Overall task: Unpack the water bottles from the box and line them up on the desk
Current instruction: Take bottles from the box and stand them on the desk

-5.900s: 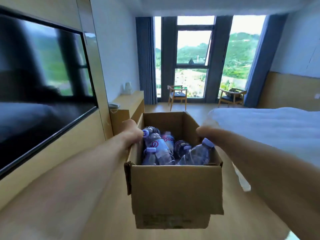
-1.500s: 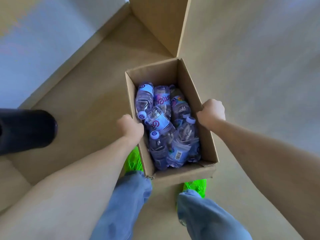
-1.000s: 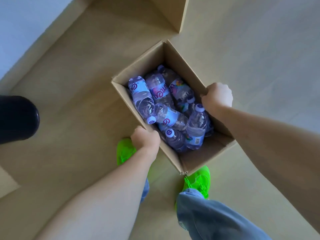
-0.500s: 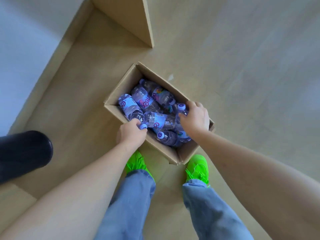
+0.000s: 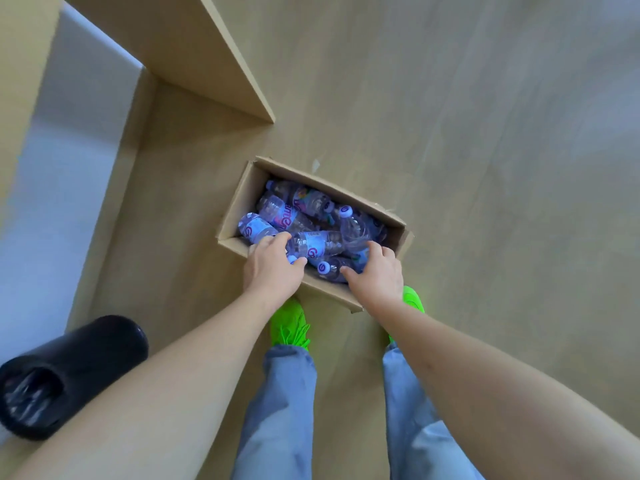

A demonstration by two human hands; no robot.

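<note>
Left hand (image 5: pixel 273 268) curled round the cap end of a water bottle (image 5: pixel 313 244) lying crosswise atop the pile, grip closing on it; right hand (image 5: pixel 375 275) spread loose over the bottles at the near right corner, fingers touching them, grip open and holding nothing. Water bottles (image 5: pixel 287 213) heaped on their sides inside the open cardboard box (image 5: pixel 239 202), standing on the wooden floor (image 5: pixel 485 168) just ahead of two green shoes (image 5: pixel 289 323). Black bin (image 5: pixel 69 372) tipped at lower left, wooden furniture panel (image 5: pixel 180 53) above.
</note>
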